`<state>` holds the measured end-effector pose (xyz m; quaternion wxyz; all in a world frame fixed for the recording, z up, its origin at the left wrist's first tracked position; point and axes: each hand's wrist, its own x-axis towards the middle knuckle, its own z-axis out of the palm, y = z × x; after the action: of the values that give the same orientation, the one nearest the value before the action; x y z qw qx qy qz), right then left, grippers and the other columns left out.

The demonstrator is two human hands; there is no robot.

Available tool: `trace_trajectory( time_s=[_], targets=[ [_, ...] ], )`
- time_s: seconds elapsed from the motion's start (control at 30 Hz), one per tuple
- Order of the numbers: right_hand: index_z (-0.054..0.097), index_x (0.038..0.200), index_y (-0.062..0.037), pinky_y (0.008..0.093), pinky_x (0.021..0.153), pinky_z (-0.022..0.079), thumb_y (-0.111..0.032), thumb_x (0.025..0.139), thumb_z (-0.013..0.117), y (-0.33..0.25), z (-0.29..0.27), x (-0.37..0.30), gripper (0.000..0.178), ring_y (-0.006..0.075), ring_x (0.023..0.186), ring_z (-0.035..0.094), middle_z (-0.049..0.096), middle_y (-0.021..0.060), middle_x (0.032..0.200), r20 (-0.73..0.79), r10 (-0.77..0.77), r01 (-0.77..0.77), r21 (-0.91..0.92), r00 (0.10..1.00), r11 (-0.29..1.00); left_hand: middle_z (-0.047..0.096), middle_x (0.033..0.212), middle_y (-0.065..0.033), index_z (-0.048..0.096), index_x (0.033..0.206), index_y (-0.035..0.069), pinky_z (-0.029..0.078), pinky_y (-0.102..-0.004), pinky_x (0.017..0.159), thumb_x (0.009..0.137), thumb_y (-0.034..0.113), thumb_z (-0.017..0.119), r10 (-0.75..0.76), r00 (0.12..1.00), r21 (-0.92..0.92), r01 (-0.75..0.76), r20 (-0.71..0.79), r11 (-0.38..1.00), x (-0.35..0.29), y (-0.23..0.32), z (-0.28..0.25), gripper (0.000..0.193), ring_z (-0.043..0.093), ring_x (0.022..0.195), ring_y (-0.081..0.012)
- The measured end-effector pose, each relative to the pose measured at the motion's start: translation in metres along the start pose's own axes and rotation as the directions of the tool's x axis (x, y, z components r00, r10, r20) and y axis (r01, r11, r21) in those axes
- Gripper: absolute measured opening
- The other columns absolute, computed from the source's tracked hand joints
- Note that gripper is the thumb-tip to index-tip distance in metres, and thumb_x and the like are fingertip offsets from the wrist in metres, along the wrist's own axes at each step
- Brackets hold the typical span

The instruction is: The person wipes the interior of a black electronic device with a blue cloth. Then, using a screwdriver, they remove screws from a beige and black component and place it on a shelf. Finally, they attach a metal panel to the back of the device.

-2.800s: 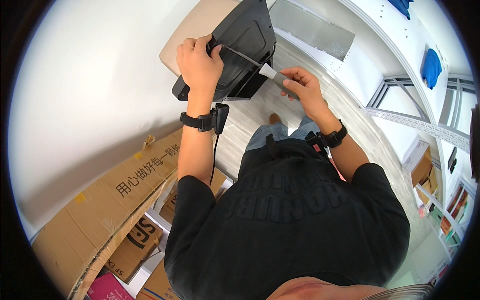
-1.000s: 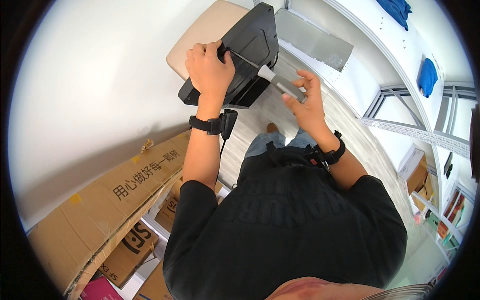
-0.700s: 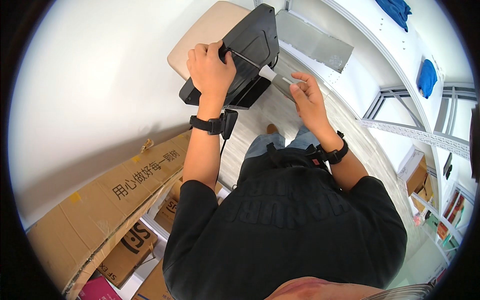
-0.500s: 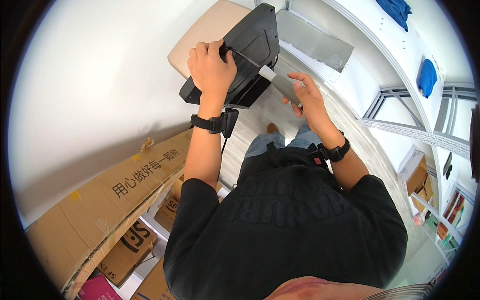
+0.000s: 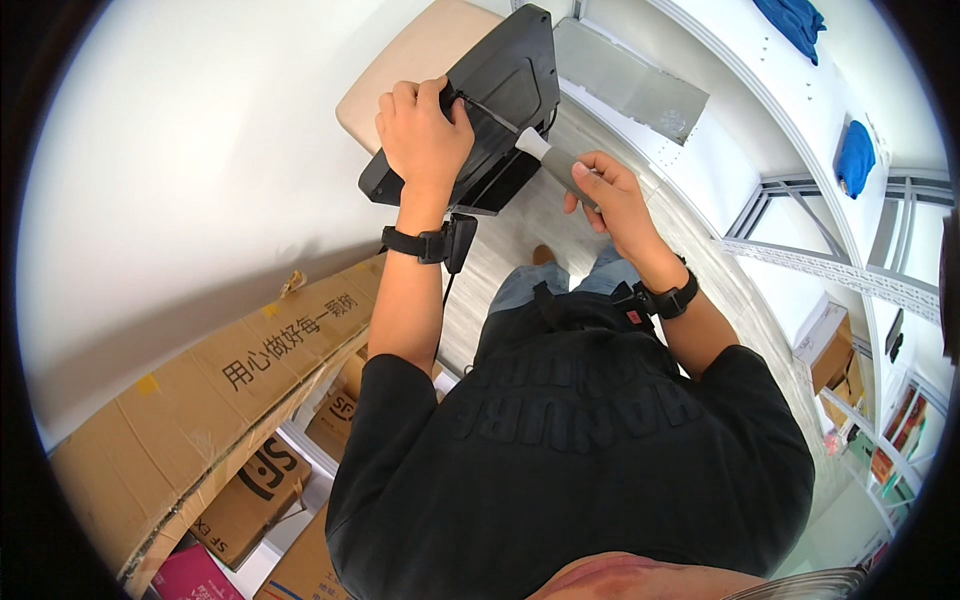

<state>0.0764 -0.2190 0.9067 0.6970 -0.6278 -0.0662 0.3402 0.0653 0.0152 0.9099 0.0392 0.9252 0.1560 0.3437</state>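
Observation:
A black plastic casing (image 5: 518, 72) with a ribbed, moulded face leans at a tilt against a beige padded seat. Over its upper left edge lies my left hand (image 5: 424, 142), fingers curled onto the casing and thumb beside the screwdriver's tip. My right hand (image 5: 622, 208) grips the grey rear end of a screwdriver (image 5: 560, 166), which has a white collar and a thin metal shaft. That shaft runs up and left to the casing near my left thumb. The exact spot the tip meets is partly hidden by my left fingers.
The beige seat (image 5: 395, 55) stands behind the casing, against the white wall. On my left is a long cardboard box (image 5: 190, 400) above shelved cartons (image 5: 255, 500). White metal shelving (image 5: 830, 250) with blue cloths (image 5: 855, 158) curves along my right. Pale wood-look floor (image 5: 510, 240) lies below.
My right fingers have closed round the screwdriver handle, where before they were spread more loosely about it. My left hand and the casing have hardly moved.

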Motion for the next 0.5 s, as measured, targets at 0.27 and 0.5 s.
trace_trajectory(
  time_s=[0.27,0.5],
  targets=[
    [0.055,0.095,-0.0032,0.0223,0.040,0.026,-0.035,0.097,0.046,-0.008,-0.009,0.000,0.033,0.0078,0.041,0.036,0.062,0.0107,0.070,0.143,0.173,-0.208,0.283,0.974,0.936,0.058,0.089,-0.0043,0.069,0.094,0.013,0.044,-0.0370,0.073,0.068,0.017,0.075,0.015,1.000,0.004,-0.015,-0.010,1.000,0.001,0.001,-0.002,0.028,0.054,0.084,-0.0256],
    [0.055,0.100,-0.0052,0.0211,0.041,0.028,-0.035,0.096,0.048,-0.010,-0.013,0.001,0.030,0.0074,0.043,0.039,0.060,0.0086,0.069,0.177,0.151,-0.180,0.161,0.973,0.971,0.059,0.089,-0.0045,0.069,0.095,0.012,0.045,-0.0372,0.073,0.067,0.017,0.075,0.010,1.000,0.003,-0.010,-0.005,1.000,0.000,-0.001,-0.003,0.028,0.055,0.083,-0.0262]
  ],
)
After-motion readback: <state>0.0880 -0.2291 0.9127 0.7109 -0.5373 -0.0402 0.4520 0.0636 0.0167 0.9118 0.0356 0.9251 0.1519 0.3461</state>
